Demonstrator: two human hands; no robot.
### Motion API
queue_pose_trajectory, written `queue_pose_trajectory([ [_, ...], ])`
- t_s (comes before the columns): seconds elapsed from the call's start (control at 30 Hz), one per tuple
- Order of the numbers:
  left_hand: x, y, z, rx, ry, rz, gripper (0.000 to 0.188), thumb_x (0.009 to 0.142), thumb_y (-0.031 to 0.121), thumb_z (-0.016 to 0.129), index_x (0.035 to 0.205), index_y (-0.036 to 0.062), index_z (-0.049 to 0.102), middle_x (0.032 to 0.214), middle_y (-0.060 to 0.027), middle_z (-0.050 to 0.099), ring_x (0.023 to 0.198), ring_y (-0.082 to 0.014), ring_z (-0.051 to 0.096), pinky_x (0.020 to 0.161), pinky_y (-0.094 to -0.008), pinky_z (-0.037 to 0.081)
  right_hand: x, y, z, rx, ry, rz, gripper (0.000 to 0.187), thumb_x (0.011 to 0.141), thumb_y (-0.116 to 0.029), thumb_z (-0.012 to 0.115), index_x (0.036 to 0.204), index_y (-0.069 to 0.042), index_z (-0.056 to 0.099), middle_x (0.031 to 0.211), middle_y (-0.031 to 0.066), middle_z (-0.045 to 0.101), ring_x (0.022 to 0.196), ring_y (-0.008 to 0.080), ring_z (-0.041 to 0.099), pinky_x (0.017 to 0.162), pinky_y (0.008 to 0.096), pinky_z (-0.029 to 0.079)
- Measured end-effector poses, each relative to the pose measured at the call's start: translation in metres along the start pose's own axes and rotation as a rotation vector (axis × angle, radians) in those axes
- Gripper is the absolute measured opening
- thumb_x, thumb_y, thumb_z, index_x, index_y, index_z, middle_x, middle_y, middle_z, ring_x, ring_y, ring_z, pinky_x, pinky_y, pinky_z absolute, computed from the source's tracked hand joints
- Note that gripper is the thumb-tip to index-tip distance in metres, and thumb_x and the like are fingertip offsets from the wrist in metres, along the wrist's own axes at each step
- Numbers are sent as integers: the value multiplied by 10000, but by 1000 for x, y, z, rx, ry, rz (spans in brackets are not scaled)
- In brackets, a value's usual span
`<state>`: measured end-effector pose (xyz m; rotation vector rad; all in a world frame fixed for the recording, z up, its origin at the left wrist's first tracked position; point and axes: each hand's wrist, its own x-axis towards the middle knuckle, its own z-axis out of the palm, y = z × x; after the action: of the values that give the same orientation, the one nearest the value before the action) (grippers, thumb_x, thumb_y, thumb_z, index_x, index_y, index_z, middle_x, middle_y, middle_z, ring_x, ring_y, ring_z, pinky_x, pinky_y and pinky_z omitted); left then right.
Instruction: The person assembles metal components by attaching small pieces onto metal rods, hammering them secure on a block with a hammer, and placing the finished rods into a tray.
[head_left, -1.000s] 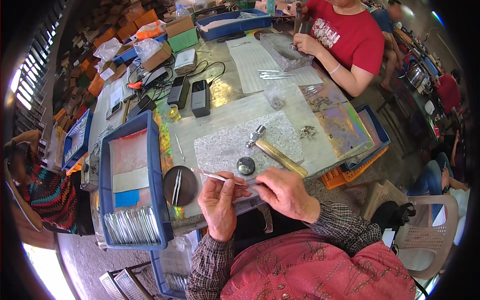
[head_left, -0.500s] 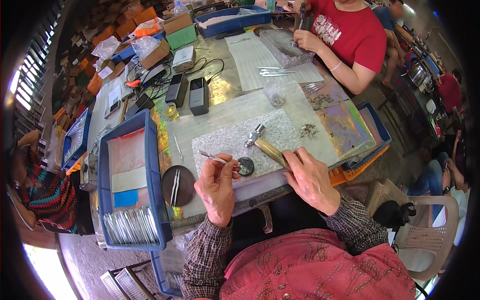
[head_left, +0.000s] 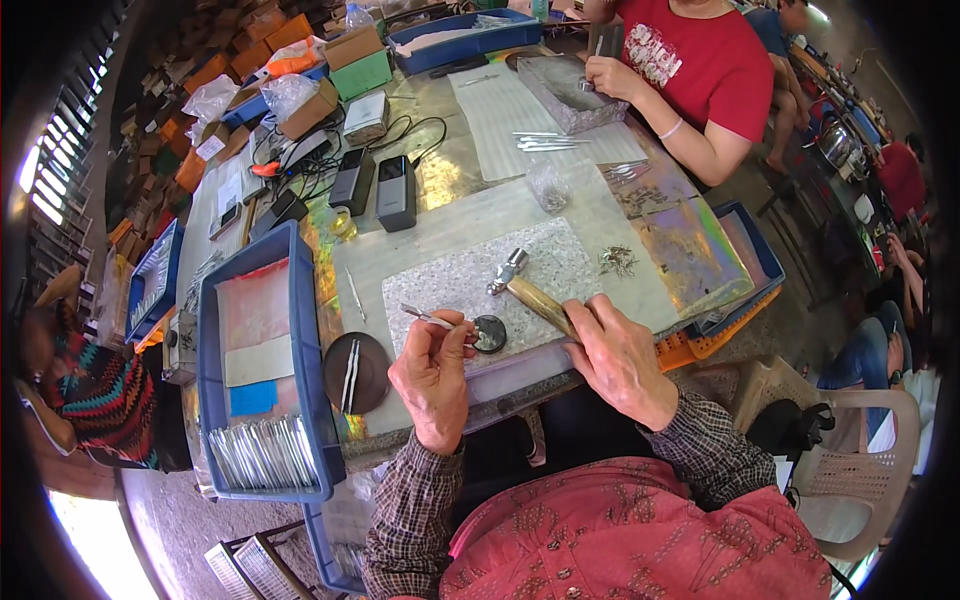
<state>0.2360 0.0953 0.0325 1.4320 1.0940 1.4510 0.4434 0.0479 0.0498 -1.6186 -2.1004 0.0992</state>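
My left hand (head_left: 432, 385) is closed, pinching a slim silver pair of tweezers (head_left: 425, 317) whose tip points up and left over the speckled stone slab (head_left: 440, 270). My right hand (head_left: 622, 362) grips the wooden handle of a hammer (head_left: 540, 305); its metal head rests on or just above the slab. Between the hands, close to my left fingertips, sits a small round black dish (head_left: 489, 333) with something light in it. More tweezers (head_left: 350, 375) lie on a dark round plate (head_left: 372, 371) left of my left hand. A thin metal piece (head_left: 356, 292) lies beyond that plate.
A blue tray (head_left: 207, 345) at left holds several slim metal tools. Small pins (head_left: 617, 261) are heaped right of the slab, near a clear plastic bag (head_left: 549, 188). Black boxes (head_left: 396, 195) with cables stand farther back. Across the table a person in red (head_left: 700, 80) works over a stone block (head_left: 570, 95).
My hands, the tweezers and the hammer have barely moved. The person across the table has shifted the raised hand upward.
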Motion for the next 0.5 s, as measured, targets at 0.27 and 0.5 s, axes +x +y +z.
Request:
queue_pose_trajectory([
  [0.27, -1, 2, 0, 200, -38, 78, 44, 929, 2, 608, 917, -40, 615, 890, -75, 688, 720, -110, 640, 659, -238, 531, 1, 2, 2, -12, 3, -7, 453, 772, -38, 699, 1178, 18, 507, 927, 128, 483, 799, 288, 598, 628, 377, 498],
  [0.5, -2, 0, 1, 374, -33, 315, 121, 831, -18, 690, 940, 10, 647, 848, -133, 688, 705, -241, 668, 636, -307, 516, 10, 3, -12, -46, 184, -75, 358, 771, -18, 655, 1110, 2, 542, 802, 112, 497, 740, 298, 591, 600, 408, 479],
])
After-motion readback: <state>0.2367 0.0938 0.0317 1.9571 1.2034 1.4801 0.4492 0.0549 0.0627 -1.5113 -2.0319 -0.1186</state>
